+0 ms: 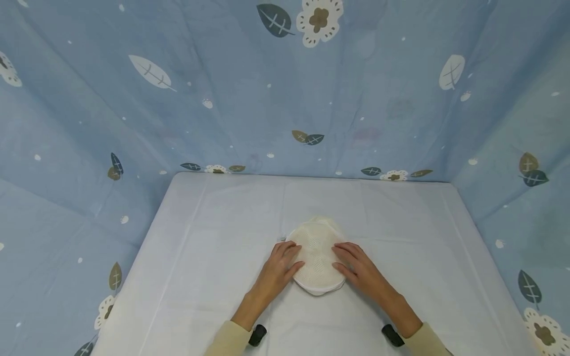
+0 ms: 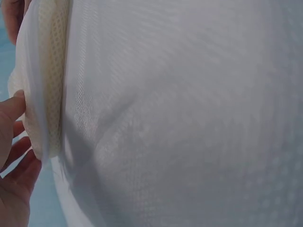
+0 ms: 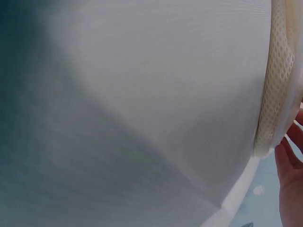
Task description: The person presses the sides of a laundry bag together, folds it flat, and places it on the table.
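A round cream mesh bag [image 1: 317, 264] with a pale band around its edge lies on the white-covered table. My left hand [image 1: 277, 269] rests on its left side, fingers and thumb spread apart on the upper face near the rim. On the opposite side my right hand [image 1: 359, 269] touches it in much the same way, with relaxed fingers. The left wrist view shows the bag's thick honeycomb-mesh side [image 2: 54, 80] and the thumb [image 2: 13, 107] against its face. In the right wrist view, fingers [image 3: 286, 153] meet the rim close to the mesh side wall [image 3: 274, 80].
The table [image 1: 213, 222] has a white cloth with fold creases. A blue curtain [image 1: 249, 109] printed with leaves and flowers stands behind it and along both sides. Black wrist devices [image 1: 257, 335] sit by the beige sleeves [image 1: 229, 338].
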The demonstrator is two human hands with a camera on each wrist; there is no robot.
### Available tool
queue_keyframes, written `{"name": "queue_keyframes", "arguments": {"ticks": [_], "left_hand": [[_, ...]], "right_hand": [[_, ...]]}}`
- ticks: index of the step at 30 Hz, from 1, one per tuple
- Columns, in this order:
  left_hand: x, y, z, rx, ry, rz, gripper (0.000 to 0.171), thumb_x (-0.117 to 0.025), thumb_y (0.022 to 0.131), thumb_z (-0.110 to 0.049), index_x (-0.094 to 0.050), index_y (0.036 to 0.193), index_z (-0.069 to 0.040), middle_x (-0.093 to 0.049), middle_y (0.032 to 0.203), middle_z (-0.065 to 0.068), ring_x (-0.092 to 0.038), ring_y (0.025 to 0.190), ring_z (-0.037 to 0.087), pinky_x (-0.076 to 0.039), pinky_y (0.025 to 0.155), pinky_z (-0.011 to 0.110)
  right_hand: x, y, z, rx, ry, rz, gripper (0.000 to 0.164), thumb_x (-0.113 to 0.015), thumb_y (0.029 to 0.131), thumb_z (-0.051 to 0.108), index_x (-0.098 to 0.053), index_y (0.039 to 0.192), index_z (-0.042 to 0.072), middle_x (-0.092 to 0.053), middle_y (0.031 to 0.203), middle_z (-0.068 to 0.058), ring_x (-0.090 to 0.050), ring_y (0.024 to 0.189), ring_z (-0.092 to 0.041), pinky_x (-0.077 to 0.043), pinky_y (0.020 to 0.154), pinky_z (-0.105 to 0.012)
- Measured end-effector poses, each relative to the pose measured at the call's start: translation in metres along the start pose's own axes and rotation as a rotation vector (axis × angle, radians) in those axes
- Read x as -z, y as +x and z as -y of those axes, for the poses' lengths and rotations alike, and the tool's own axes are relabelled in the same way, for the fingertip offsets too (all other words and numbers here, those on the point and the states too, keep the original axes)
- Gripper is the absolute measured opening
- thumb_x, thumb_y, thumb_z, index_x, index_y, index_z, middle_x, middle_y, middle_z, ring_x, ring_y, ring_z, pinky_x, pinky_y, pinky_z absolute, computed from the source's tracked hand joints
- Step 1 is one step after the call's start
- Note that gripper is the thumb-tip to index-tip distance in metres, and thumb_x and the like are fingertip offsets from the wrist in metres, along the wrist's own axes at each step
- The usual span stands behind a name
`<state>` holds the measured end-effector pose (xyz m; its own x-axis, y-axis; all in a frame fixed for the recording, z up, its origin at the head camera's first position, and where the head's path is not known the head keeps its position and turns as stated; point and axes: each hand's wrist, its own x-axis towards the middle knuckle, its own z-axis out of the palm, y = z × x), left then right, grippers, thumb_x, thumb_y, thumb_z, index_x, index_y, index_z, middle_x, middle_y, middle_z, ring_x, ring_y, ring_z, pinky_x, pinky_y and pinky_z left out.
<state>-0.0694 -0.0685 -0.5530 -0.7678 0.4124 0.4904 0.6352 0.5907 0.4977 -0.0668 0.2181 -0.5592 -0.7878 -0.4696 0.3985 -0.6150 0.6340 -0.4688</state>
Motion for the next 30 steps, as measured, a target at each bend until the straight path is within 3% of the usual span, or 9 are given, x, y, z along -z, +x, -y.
{"name": "queue_keyframes", "arguments": {"ticks": [6,12,15,18,24,30], "left_hand": [[0.002,0.000,0.003,0.034,0.000,0.037,0.042,-0.075,0.095,-0.019,-0.065,0.130,0.002,-0.061,0.129,0.017,-0.056,0.120,0.030,-0.054,0.095,0.042],[0.003,0.000,0.006,0.028,-0.022,0.042,0.043,-0.076,0.094,-0.019,-0.064,0.130,0.002,-0.060,0.129,0.017,-0.055,0.119,0.029,-0.053,0.095,0.042],[0.004,0.002,0.008,0.015,-0.031,0.036,0.044,-0.078,0.093,-0.020,-0.065,0.130,0.001,-0.058,0.127,0.014,-0.053,0.118,0.027,-0.053,0.095,0.040],[0.005,0.004,0.009,0.011,-0.037,0.023,0.042,-0.078,0.093,-0.020,-0.067,0.127,0.000,-0.058,0.123,0.012,-0.053,0.114,0.025,-0.052,0.092,0.036],[0.012,0.012,0.010,0.011,-0.026,-0.089,0.024,-0.077,0.094,-0.010,-0.072,0.115,0.000,-0.063,0.111,0.009,-0.058,0.098,0.022,-0.054,0.079,0.031],[0.019,0.022,0.013,0.008,0.015,-0.187,0.012,-0.077,0.090,0.001,-0.071,0.101,0.000,-0.065,0.096,0.008,-0.061,0.085,0.021,-0.053,0.071,0.029]], "right_hand": [[-0.001,0.005,0.000,-0.019,-0.021,0.043,0.047,-0.078,0.092,0.014,-0.063,0.136,0.004,-0.058,0.138,-0.008,-0.051,0.131,-0.026,-0.041,0.110,-0.028],[0.004,0.009,0.000,-0.017,-0.041,0.076,0.047,-0.077,0.094,0.019,-0.063,0.136,0.005,-0.059,0.138,-0.006,-0.051,0.130,-0.024,-0.047,0.104,-0.038],[0.009,0.010,-0.002,-0.004,-0.040,0.082,0.049,-0.077,0.094,0.021,-0.063,0.138,0.005,-0.059,0.139,-0.006,-0.052,0.129,-0.023,-0.047,0.104,-0.036],[0.014,0.012,-0.004,0.027,-0.024,0.076,0.049,-0.078,0.093,0.018,-0.063,0.138,0.005,-0.059,0.138,-0.007,-0.053,0.127,-0.023,-0.045,0.105,-0.027],[0.023,0.018,-0.009,0.104,0.003,-0.025,0.042,-0.080,0.086,0.001,-0.068,0.127,0.003,-0.062,0.128,-0.010,-0.059,0.116,-0.024,-0.042,0.102,-0.014],[0.033,0.024,-0.013,0.108,-0.041,-0.109,0.031,-0.081,0.082,-0.005,-0.070,0.109,0.003,-0.064,0.112,-0.006,-0.062,0.102,-0.020,-0.049,0.088,-0.019]]}}
